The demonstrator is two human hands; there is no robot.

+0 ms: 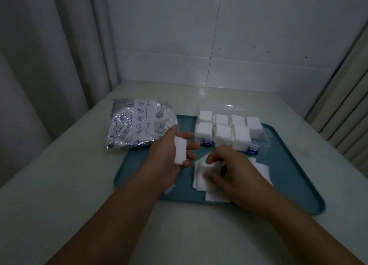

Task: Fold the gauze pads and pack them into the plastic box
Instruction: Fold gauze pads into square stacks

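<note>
My left hand (169, 155) holds a stack of folded white gauze pads (180, 151) upright over the teal tray (139, 165). My right hand (231, 169) presses on a pile of flat gauze pads (201, 179) lying on the tray, its fingers pinching the top pad. Behind the hands stands the clear plastic box (264, 139) with its lid raised; several stacks of folded gauze (223, 133) fill its compartments.
A silver printed zip bag (135, 123) lies at the tray's far left corner, partly over its rim. The tray rests on a pale table (59, 185) set against a white wall, with a curtain on the left.
</note>
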